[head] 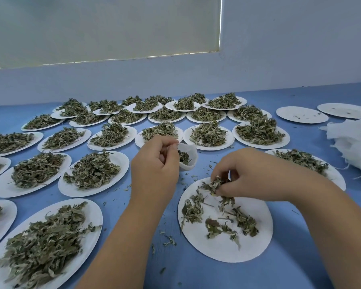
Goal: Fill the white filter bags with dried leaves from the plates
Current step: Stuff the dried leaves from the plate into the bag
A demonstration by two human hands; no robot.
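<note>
Head view. Noted one white filter bag (189,157) at mid-table, mouth open and turned toward the right, a little leaf already inside. Cannot tell whether its bottom touches the surface. Found gripped at its near rim by the left hand (156,163), fingers curled, thumb and forefinger pinching the fabric. Recorded the right hand (248,176) low over the nearest plate (223,249), fingertips closed on a small clump of dried leaves (215,184) at the plate's far edge, just right of and below the bag.

Counted only a few scattered sprigs (245,222) left on that plate. Observed leaf crumbs (169,240) strewn on the blue table (300,274) around it and between the two forearms.

Logged many more white plates, each with a heap of leaves, in rows to the left and behind, e.g. the full plate (118,160) just left of the left hand. Noted two near-bare plates (300,115) at far right, side by side. Found a loose pile of white fabric bags (354,147) at the right edge, beside a heaped plate. Beyond the table, pale wall (133,80) with a drawn blind (92,28).
</note>
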